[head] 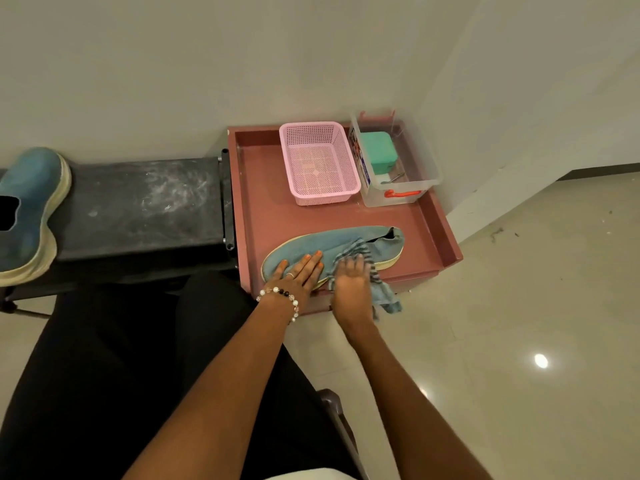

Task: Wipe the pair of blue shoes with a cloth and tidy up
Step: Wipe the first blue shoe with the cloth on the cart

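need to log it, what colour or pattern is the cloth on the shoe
The cloth is blue-grey with darker stripes, seen best in the head view.

pink tray-top stand (270,216) in front of me, raised rim on all sides. on it, far side: pink mesh basket (320,162), and just right of it a clear plastic box (398,188) with an orange latch. near edge of the stand: one blue shoe (311,242) lying lengthwise, toe to my left, a striped cloth (360,252) draped over its middle and hanging off the front edge. dark bench (145,206) butts against the stand's left side, surface scuffed white; the second blue shoe (29,206) sits on its far left end. pale tiled floor (519,306) under both.
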`<state>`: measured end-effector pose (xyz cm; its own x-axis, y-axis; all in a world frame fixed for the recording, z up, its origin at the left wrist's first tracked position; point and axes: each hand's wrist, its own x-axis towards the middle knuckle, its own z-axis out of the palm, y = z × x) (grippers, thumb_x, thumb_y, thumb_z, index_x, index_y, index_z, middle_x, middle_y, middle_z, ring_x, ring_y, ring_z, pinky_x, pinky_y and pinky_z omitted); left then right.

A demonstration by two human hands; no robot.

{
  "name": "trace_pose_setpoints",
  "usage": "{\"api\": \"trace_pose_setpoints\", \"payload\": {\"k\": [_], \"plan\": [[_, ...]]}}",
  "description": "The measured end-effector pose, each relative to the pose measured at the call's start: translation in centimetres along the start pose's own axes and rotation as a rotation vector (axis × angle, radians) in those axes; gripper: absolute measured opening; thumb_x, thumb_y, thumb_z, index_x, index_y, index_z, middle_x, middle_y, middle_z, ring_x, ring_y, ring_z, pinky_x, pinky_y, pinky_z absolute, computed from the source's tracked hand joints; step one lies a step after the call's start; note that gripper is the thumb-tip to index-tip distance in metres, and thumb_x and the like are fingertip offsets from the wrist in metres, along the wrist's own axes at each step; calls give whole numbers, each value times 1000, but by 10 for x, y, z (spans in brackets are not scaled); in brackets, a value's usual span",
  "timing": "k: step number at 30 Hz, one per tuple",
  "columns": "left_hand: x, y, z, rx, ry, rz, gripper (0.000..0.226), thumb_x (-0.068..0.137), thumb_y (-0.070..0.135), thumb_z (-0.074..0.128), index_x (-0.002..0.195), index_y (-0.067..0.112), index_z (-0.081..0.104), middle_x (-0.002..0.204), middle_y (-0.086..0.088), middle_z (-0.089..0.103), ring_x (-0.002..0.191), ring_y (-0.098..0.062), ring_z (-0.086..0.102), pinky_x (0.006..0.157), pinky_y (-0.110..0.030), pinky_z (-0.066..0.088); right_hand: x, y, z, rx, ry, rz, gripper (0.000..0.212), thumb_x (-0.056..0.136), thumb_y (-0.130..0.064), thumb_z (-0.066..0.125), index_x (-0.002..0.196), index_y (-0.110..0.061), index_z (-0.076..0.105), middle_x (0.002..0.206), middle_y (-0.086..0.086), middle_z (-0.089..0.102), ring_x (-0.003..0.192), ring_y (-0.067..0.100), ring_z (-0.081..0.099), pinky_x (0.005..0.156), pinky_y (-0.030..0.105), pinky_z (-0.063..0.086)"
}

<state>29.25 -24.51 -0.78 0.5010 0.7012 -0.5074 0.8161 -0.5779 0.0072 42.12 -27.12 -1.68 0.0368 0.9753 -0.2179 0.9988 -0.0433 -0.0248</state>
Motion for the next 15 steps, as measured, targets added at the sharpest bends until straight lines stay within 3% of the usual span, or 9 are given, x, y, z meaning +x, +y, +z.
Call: {"api": "trace_pose_setpoints", "payload": {"k": [2, 4, 6, 8, 11, 12, 13, 14, 15], "plan": [[-1, 0, 0, -8, 11, -18, 64, 102, 14, 25, 148, 12, -20, 149, -4, -39, 144, -20, -22, 118, -42, -3, -8, -7, 0, 281, 17, -116, 60, 80, 7, 48, 139, 2, 38, 146, 21, 36, 142, 36, 19, 116, 40, 13], [-2, 0, 0, -82, 21, -42, 67, 102, 16, 27, 147, 8, -21, 150, -5, -37, 144, -21, -21, 119, -40, -3, -16, 7, -11, 709, 26, -82, 60, 71, 13, 46, 127, -4, 57, 136, 18, 51, 135, 25, 37, 112, 34, 30], [0, 0, -2, -170, 74, -81, 71, 98, 6, 29, 146, 5, -22, 154, -8, -30, 146, -22, -15, 120, -37, 1, -25, 28, -24, 1121, 35, 94, 54, 69, 14, 42, 110, -8, 69, 114, 12, 67, 117, 22, 58, 100, 36, 46], [2, -1, -7, -173, 127, -119, 67, 96, -3, 24, 148, 3, -17, 158, -11, -17, 147, -24, -7, 120, -36, 9, -32, 50, -35, 1502, -10, 389, 47, 75, 18, 43, 102, -8, 71, 102, 10, 72, 105, 29, 64, 87, 40, 54], [3, 1, -16, -82, 166, -147, 56, 97, -1, 28, 150, 0, 11, 155, -15, 22, 146, -26, 15, 110, -38, 32, -38, 81, -45, 1894, 4, 777, 37, 76, 17, 47, 106, 4, 64, 101, 19, 69, 96, 37, 65, 76, 42, 55], [3, 2, -18, -42, 234, -148, 51, 94, 4, 42, 144, 2, 32, 142, -15, 44, 139, -25, 33, 100, -37, 43, -41, 89, -47, 1984, 17, 841, 33, 78, 14, 48, 106, 6, 63, 102, 21, 68, 94, 36, 64, 75, 42, 55], [1, 3, -23, 11, 319, -152, 43, 83, 14, 61, 126, 8, 57, 114, -12, 65, 119, -21, 57, 82, -32, 52, -44, 95, -49, 2070, 34, 883, 29, 81, 11, 47, 106, 7, 61, 104, 22, 67, 93, 35, 64, 73, 41, 56], [-2, 3, -28, 79, 343, -137, 37, 60, 22, 80, 96, 15, 72, 80, -4, 70, 83, -15, 70, 60, -25, 53, -46, 99, -49, 2137, 53, 924, 28, 84, 9, 45, 109, 7, 59, 108, 22, 65, 94, 34, 64, 72, 40, 57], [-3, 3, -28, 95, 382, -101, 36, 37, 19, 87, 70, 16, 72, 54, 0, 63, 52, -15, 65, 45, -21, 46, -47, 102, -48, 2194, 71, 963, 30, 86, 7, 43, 114, 7, 56, 113, 23, 63, 97, 34, 63, 73, 40, 57]]}}
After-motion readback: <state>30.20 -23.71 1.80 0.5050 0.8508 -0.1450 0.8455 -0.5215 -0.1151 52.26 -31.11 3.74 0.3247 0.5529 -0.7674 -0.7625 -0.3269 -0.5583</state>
